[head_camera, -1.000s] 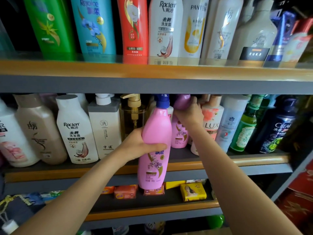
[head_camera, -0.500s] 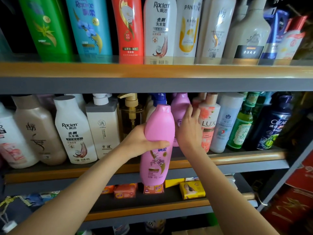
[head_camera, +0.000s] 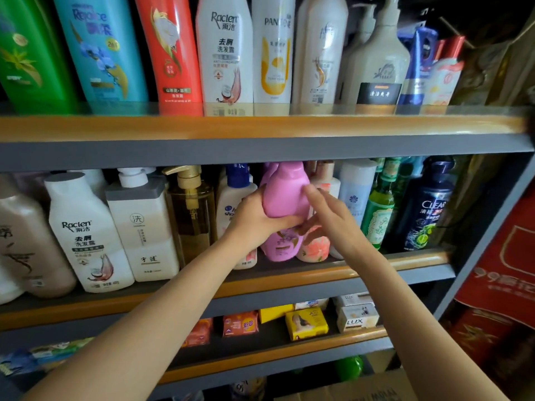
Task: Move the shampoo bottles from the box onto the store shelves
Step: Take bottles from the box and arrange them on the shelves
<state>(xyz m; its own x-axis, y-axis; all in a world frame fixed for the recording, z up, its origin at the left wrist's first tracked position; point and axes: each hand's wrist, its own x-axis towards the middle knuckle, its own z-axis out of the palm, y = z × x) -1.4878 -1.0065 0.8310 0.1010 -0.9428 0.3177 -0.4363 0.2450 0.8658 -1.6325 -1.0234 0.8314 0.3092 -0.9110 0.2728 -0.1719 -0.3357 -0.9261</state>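
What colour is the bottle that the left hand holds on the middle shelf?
Pink. The bottle in the left hand shows best in the head view.

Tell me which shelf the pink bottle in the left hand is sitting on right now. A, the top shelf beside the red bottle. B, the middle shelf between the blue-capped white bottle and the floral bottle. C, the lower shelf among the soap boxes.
B: the left hand grips the pink bottle standing on the middle shelf, between the blue-capped white bottle and the floral bottle.
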